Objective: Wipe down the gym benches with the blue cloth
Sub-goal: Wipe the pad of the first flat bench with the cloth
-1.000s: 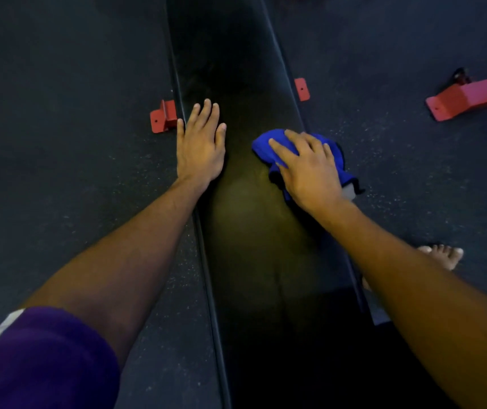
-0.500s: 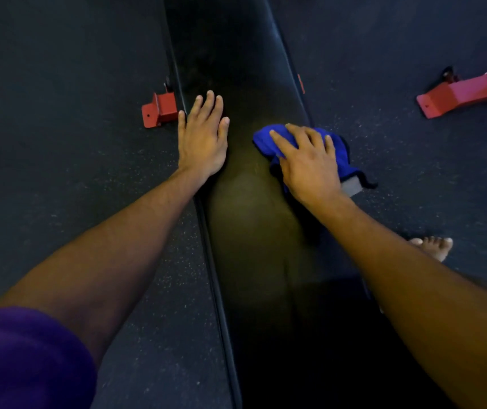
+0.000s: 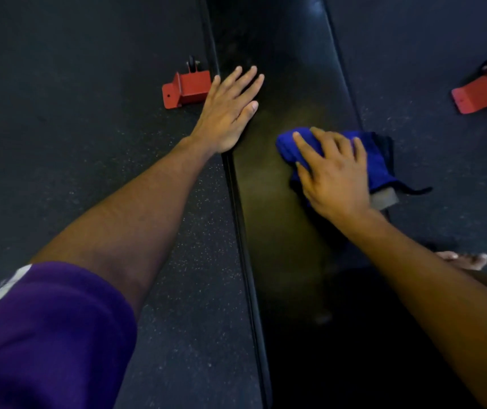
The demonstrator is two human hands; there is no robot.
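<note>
On black bench (image 3: 280, 202), right hand (image 3: 336, 175) pressing blue cloth (image 3: 375, 160)

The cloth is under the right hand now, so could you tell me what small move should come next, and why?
Probably slide the cloth left across the bench: the right hand presses it at the right edge, while the left hand braces flat on the left edge.
</note>
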